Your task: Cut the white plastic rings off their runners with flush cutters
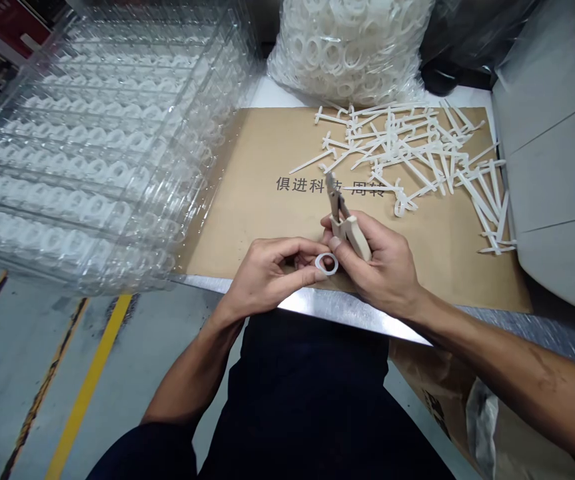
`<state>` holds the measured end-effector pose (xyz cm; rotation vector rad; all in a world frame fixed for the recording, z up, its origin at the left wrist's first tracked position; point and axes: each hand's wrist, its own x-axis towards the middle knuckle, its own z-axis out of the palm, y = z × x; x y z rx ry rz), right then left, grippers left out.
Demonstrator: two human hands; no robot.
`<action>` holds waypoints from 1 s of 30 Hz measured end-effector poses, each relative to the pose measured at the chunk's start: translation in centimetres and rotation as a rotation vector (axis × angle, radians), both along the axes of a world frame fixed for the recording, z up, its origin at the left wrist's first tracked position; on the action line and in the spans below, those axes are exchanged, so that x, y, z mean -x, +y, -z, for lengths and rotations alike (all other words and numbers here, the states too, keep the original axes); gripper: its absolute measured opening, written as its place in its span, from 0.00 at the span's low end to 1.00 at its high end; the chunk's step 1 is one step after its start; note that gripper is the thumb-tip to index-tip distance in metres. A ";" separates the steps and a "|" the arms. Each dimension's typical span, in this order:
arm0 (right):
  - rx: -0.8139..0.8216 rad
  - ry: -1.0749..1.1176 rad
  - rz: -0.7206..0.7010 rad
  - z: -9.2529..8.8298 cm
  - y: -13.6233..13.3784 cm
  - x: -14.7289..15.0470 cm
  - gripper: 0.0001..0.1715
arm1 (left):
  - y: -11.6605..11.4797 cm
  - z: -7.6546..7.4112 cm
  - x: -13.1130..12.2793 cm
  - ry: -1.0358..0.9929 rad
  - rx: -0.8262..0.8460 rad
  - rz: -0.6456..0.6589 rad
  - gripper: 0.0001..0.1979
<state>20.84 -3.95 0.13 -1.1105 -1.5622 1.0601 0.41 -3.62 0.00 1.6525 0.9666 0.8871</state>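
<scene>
My left hand pinches a small white plastic ring between thumb and forefinger, just above the table's metal front edge. My right hand is closed around a pair of cutting pliers with pale handles, the dark jaws pointing away from me. The ring touches my right hand's fingers just below the pliers. Both hands meet over the near part of a brown cardboard sheet printed with dark characters.
A pile of white plastic sprue sticks lies at the cardboard's far right. Behind it stands a clear bag of white rings. Stacked clear trays holding rings fill the left. A grey box stands at right; a yellow floor line runs below.
</scene>
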 end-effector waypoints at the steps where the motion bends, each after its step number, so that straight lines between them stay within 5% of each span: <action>1: 0.018 0.019 0.018 0.0 0.0 0.0 0.07 | -0.1 0.0 0.0 -0.019 0.026 -0.007 0.11; 13: 0.107 0.122 0.008 -0.1 0.2 -0.1 0.07 | -0.3 0.3 -0.1 -0.116 0.103 -0.067 0.13; 23: 0.187 0.205 -0.001 -0.1 0.1 -0.5 0.09 | -0.4 0.6 -0.4 -0.275 0.009 -0.389 0.14; 30: 0.202 0.195 0.022 -0.4 0.2 -0.4 0.08 | -0.4 0.9 -0.2 -0.287 -0.002 -0.438 0.16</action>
